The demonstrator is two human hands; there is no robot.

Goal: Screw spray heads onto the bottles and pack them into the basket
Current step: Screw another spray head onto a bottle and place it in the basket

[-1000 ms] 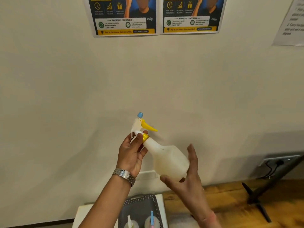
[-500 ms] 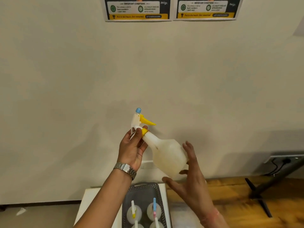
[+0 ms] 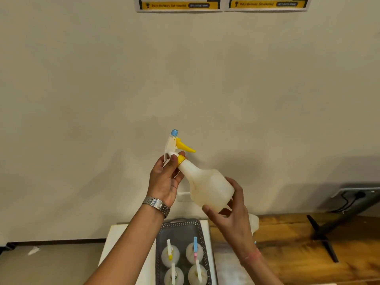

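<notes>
Lowered slightly, the bottle (image 3: pixel 209 187) is cupped from 5 o'clock by the right hand (image 3: pixel 232 214); its spray head (image 3: pixel 174 145) is pinched by the left hand (image 3: pixel 166 179).

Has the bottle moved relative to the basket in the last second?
Cannot tell. The bottle sits higher above the basket, but the camera tilted down, shown by the posters sliding up.

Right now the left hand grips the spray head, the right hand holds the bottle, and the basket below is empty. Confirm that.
Not quite: the basket is not empty. The head view shows four bottles with spray heads standing in it. The rest holds: the left hand grips the spray head, and the right hand holds the bottle.
</notes>
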